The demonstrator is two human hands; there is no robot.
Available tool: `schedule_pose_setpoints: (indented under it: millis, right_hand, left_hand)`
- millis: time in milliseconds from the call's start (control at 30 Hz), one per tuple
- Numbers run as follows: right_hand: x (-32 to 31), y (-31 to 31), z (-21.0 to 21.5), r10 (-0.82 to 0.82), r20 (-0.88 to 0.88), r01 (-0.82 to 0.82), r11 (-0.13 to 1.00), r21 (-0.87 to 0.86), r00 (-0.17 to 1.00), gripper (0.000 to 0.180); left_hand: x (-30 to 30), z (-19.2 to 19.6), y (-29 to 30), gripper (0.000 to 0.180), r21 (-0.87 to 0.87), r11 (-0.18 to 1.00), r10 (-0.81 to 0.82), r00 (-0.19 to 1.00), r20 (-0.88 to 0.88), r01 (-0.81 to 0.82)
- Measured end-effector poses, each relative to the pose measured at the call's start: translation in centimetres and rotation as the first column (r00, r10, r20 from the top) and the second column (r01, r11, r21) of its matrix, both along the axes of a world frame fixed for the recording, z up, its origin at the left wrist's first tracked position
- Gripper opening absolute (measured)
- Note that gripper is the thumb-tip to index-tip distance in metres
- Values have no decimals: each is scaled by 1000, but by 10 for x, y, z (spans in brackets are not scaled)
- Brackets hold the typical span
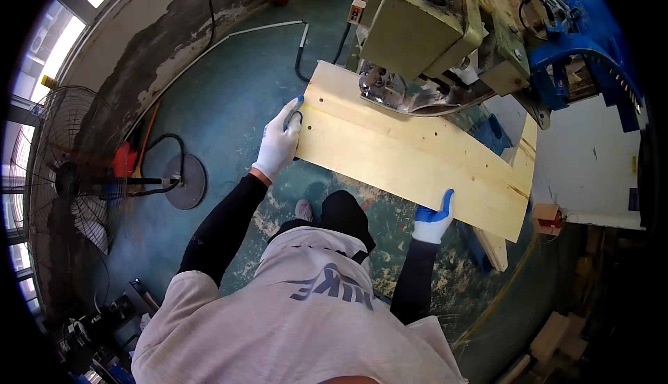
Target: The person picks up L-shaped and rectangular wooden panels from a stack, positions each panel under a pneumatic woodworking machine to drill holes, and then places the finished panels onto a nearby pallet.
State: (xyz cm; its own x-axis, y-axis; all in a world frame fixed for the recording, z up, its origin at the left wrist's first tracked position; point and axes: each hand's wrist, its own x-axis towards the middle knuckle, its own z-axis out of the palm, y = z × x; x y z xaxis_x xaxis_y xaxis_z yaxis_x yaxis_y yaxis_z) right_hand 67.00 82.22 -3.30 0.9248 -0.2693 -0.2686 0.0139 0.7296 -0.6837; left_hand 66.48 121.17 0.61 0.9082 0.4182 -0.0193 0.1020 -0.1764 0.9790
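A long, pale wooden board with a few small dark holes or knots lies across in front of me. My left hand, in a white glove with blue fingertips, grips the board's left end, thumb on top. At the near edge toward the right, my right hand in a matching glove holds the board with its thumb on the upper face; its other fingers are hidden underneath. The board's far edge passes below the metal working head of a green-yellow machine.
Blue machine parts stand at the far right. Stacked wood pieces lie below the board's right end. A standing fan with a round base is at left, and a control box hangs beside the machine. Offcuts lie lower right.
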Motion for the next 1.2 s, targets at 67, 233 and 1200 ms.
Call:
schedule_pose_setpoints:
  millis: [67,233,1200]
  right_hand:
    - [6,7,6,-10,8,10,1000,-13,1000,41]
    - [6,8,12,-31,7,31,998,-63,1000,42]
    - [16,-49,12,-91,100,109,977,-185,991,48]
  left_hand:
    - [3,-7,3,40,-23,1000,2,999,43,-1]
    - [2,0,2,41,-106,994,-12,994,-109,1]
    - [48,12,-49,37,-16,1000,-23,1000,4,23]
